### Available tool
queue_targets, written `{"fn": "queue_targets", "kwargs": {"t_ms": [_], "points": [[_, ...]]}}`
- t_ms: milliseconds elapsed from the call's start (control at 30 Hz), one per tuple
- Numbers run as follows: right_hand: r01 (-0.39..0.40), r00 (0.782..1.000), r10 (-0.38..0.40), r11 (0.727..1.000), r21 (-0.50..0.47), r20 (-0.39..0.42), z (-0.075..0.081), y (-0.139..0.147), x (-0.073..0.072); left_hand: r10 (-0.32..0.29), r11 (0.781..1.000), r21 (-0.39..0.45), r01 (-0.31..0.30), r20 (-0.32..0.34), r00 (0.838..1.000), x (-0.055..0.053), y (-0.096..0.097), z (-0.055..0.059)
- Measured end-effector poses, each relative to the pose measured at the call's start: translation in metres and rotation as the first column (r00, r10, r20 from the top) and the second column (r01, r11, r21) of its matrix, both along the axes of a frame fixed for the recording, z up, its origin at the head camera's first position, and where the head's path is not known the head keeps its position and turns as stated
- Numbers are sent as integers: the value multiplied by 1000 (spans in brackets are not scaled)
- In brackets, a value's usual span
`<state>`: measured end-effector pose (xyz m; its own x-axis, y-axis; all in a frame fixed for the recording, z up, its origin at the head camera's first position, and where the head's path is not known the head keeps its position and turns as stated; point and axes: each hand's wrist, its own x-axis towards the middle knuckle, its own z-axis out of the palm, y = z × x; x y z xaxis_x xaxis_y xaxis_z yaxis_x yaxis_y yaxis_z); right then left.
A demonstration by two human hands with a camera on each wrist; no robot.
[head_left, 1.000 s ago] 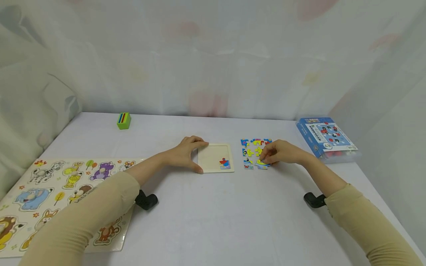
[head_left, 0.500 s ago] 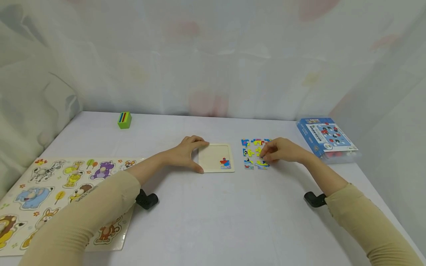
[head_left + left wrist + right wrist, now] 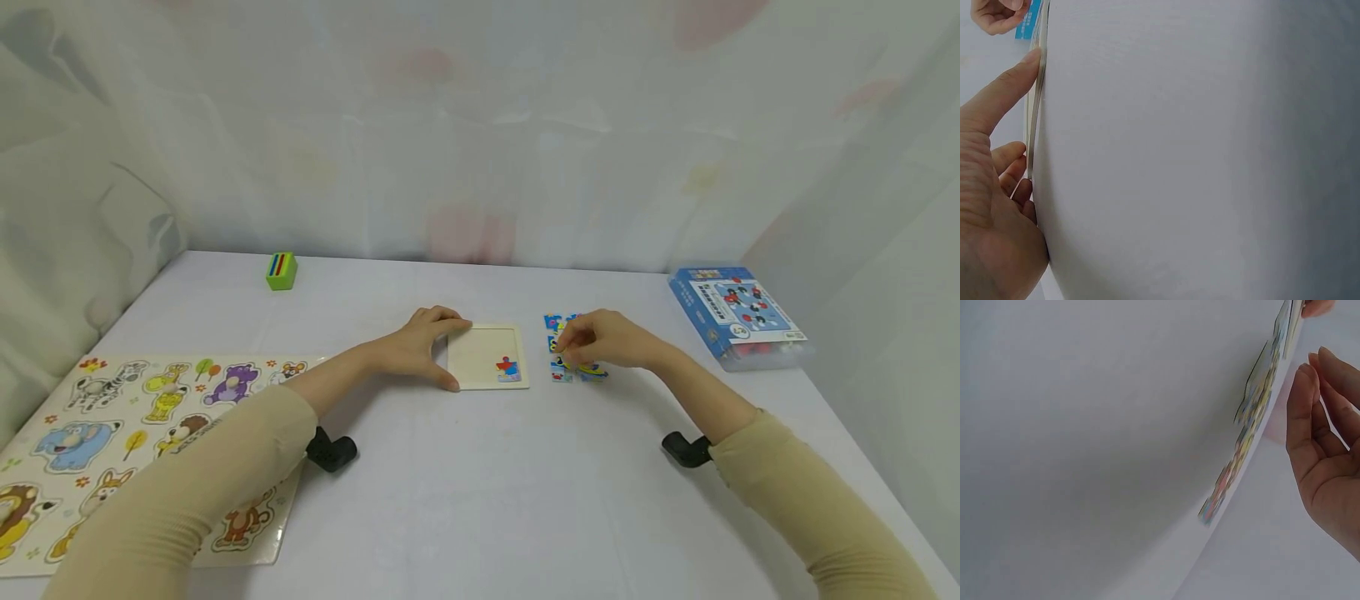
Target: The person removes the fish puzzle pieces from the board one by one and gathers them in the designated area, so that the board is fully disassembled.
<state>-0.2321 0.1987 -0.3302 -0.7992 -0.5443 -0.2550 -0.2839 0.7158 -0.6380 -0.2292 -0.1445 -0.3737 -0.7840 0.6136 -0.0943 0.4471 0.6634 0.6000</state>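
Note:
A shallow wooden puzzle tray (image 3: 483, 340) lies mid-table, with one red-and-blue jigsaw piece (image 3: 507, 369) in its lower right corner. My left hand (image 3: 415, 350) steadies the tray, with thumb and fingers spread against its left edge; the left wrist view has the thumb (image 3: 1030, 59) along that edge. To the tray's right, several colourful puzzle pieces (image 3: 593, 372) lie in a loose group. My right hand (image 3: 611, 337) is above them, thumb and fingertips pinched together. A small dark bit of a piece shows at the fingertips; most of it is hidden. The hand covers part of the group.
An animal picture board (image 3: 247, 508) lies at the left under my left forearm. A small green block with coloured stripes (image 3: 281, 272) stands at the back left. At the back right lies a blue box (image 3: 738, 312) with a clear plastic part.
My right hand has moved left across the loose pieces, towards the tray, with its fingertips still pinched. My left hand and the tray have stayed in place.

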Motion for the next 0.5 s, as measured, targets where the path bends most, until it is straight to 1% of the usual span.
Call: {"fn": "queue_targets", "kwargs": {"t_ms": [167,500], "points": [[-49,999,49,999,-1,-10,1,-16,2,1,1000,-4,-1,2,1000,-1,0,-1],[-92,996,92,996,-12,3,1,-44,4,-1,1000,6,1,7,1000,-1,0,-2]]}}
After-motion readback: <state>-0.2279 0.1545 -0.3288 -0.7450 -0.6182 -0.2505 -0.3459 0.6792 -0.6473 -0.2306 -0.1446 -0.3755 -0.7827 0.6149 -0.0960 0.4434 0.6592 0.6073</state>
